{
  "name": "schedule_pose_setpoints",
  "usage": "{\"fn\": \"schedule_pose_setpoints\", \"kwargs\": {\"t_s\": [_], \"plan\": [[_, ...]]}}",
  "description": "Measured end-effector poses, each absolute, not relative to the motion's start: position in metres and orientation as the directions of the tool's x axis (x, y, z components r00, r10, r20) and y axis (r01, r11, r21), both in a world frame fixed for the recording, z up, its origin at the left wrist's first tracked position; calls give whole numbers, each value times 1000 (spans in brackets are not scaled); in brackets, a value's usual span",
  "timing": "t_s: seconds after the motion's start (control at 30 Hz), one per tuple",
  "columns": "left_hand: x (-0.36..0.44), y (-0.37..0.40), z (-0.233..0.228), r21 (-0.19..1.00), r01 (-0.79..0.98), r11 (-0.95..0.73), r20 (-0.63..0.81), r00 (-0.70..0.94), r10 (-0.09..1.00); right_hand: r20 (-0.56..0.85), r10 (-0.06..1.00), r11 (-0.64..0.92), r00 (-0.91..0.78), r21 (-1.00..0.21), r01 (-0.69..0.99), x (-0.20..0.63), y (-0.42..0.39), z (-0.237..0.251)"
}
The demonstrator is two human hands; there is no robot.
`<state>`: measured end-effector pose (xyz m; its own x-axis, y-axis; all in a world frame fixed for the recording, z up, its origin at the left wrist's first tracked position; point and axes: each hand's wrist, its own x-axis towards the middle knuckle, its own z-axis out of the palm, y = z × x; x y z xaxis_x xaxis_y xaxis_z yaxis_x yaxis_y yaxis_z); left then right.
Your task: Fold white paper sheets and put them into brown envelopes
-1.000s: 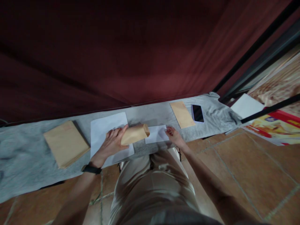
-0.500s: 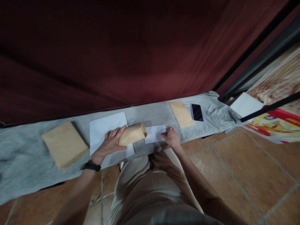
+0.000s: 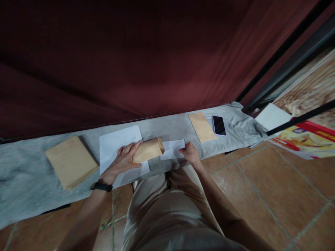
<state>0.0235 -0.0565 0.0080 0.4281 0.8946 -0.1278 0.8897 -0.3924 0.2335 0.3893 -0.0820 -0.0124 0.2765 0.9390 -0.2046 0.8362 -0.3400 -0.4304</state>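
My left hand [image 3: 121,163] grips a brown paper envelope [image 3: 148,150], bulged open, with its mouth turned to the right. It hovers over a large white sheet [image 3: 116,145] on the grey cloth [image 3: 23,195]. My right hand [image 3: 190,153] pinches the right edge of a small folded white paper [image 3: 172,149] that lies just right of the envelope's mouth. A black band sits on my left wrist.
A stack of brown envelopes [image 3: 70,161] lies at the left on the cloth. To the right lie a single brown envelope [image 3: 202,126] and a dark phone [image 3: 219,125]. A dark red curtain hangs behind. White paper [image 3: 273,116] and a colourful printed sheet [image 3: 306,138] are at far right.
My right hand slid left along the small white paper and closed on its right edge. The left hand and envelope stayed almost in place.
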Motion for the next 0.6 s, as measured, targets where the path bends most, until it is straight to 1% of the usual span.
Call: {"fn": "schedule_pose_setpoints", "kwargs": {"t_s": [0.13,0.3,0.37,0.47,0.6], "plan": [[24,-57,7,238,889,-390,-135,428,894,-163,945,-326,282,-462,825,388,-84,-16],[23,-56,5,233,879,-416,-109,449,887,-127,961,-273,247,-598,754,390,-85,-23],[23,-57,5,235,876,-422,-98,453,886,-117,959,-268,257,-665,697,395,-86,-25],[24,-58,6,233,880,-413,-93,443,892,-68,958,-229,279,-769,596,406,-89,-27],[24,-59,7,221,880,-420,-84,446,891,-16,945,-161,327,-893,420,420,-90,-28]]}}
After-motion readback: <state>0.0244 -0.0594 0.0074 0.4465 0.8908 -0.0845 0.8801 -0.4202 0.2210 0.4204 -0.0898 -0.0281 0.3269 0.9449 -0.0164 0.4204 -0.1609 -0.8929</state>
